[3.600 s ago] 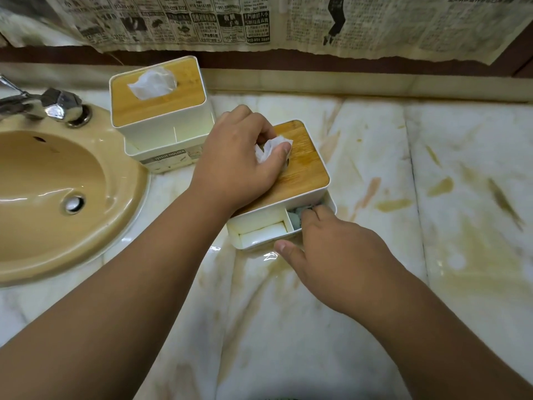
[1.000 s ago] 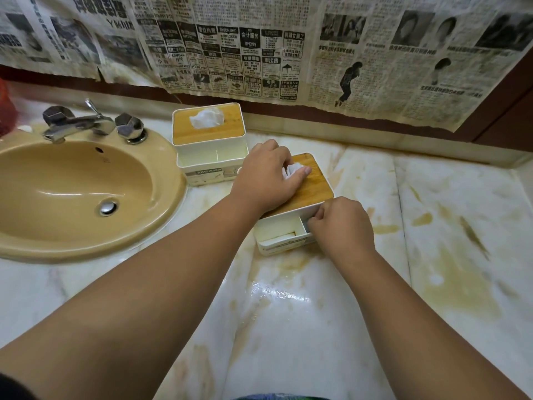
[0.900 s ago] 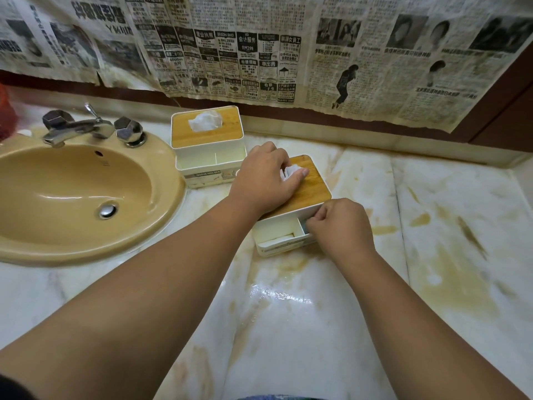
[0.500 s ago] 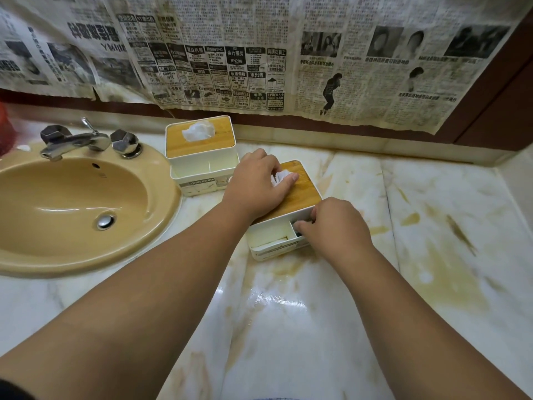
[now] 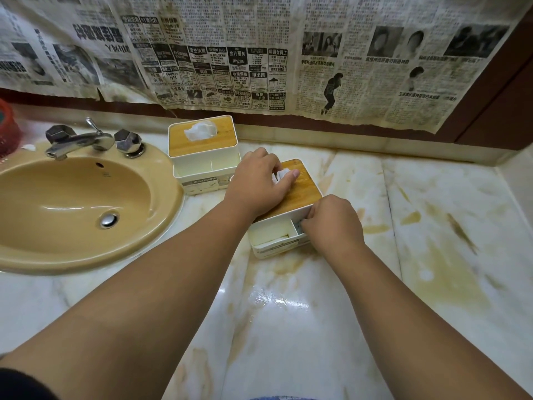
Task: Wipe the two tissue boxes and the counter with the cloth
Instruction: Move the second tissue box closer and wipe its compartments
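Tissue box [image 5: 303,189] on stained counter [image 5: 438,232]: left grip [image 5: 256,183] clasps it, right grip [image 5: 331,223] pinches cloth [image 5: 299,226].

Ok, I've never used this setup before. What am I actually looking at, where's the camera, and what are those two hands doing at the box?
There is no machine here. One camera is worn on a person's head and looks forward and down, so both arms are the wearer's own. On the stained marble counter stand two white tissue boxes with wooden lids: the far tissue box beside the sink, and the near tissue box between the hands. The left hand rests on the near lid, fingers curled round its tissue. The right hand is curled into the front compartment, where a sliver of grey cloth shows; it seems to grip it.
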